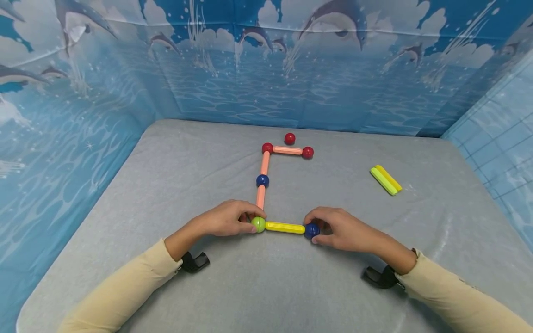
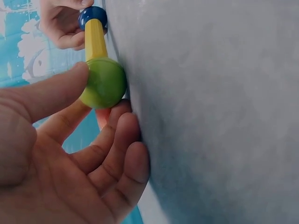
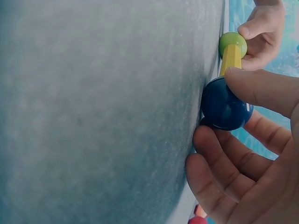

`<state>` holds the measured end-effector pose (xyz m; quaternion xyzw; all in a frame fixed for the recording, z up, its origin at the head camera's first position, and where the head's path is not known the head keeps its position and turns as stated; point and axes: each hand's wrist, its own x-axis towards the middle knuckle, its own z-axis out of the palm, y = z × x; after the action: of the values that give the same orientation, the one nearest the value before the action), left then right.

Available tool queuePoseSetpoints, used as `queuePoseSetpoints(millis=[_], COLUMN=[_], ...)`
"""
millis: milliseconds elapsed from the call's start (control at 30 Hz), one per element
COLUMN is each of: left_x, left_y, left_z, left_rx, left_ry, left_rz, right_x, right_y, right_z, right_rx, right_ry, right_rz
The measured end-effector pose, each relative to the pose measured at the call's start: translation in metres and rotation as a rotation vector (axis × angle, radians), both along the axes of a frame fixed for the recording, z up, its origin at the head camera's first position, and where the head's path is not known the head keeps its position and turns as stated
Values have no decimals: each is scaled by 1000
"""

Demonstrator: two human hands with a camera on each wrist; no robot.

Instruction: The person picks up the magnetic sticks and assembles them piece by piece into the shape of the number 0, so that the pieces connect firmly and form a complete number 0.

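Observation:
My left hand (image 1: pixel 233 217) pinches a green ball (image 1: pixel 258 225) between thumb and fingers. From that ball a yellow rod (image 1: pixel 285 227) runs right to a dark blue ball (image 1: pixel 312 231), which my right hand (image 1: pixel 343 229) grips by thumb and fingers. A pink rod (image 1: pixel 260 197) leads away from the green ball to another blue ball (image 1: pixel 262 180). Beyond it, a second pink rod (image 1: pixel 265 163) reaches a red ball (image 1: pixel 267 148), and a third pink rod (image 1: pixel 287 150) goes right to another red ball (image 1: pixel 307 152). The wrist views show both held balls against the grey surface.
A loose red ball (image 1: pixel 289 138) lies behind the far pink rod. To the right, a lime green rod (image 1: pixel 383 181) and a yellow rod (image 1: pixel 389 178) lie side by side. A blue dolphin-print curtain (image 1: pixel 266 92) borders the grey table (image 1: pixel 200 157).

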<state>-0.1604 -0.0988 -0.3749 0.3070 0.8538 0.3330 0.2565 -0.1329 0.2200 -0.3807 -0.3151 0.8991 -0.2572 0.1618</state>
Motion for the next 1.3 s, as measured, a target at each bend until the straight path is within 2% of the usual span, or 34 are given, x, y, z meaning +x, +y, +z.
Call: queuePoseSetpoints(millis=[200, 500, 667, 833, 1100, 1300], left_x=[-11, -44, -62, -74, -86, -90], left_y=[-7, -10, -6, -1, 7, 12], left_z=[6, 13, 9, 5, 5, 3], left_rx=[-38, -41, -41, -70, -92, -80], left_ry=[31, 93, 115, 127, 123, 127], left_rz=[14, 204, 263, 273, 262, 239], right_x=[0, 0, 0, -2, -13, -19], right_y=[0, 1, 2, 10, 34, 48], right_z=[0, 0, 3, 5, 13, 23], right_rx=[4, 9, 4, -15, -54, -42], right_ry=[-10, -10, -27, -48, 65, 96], right_rz=[-4, -6, -2, -23, -91, -143])
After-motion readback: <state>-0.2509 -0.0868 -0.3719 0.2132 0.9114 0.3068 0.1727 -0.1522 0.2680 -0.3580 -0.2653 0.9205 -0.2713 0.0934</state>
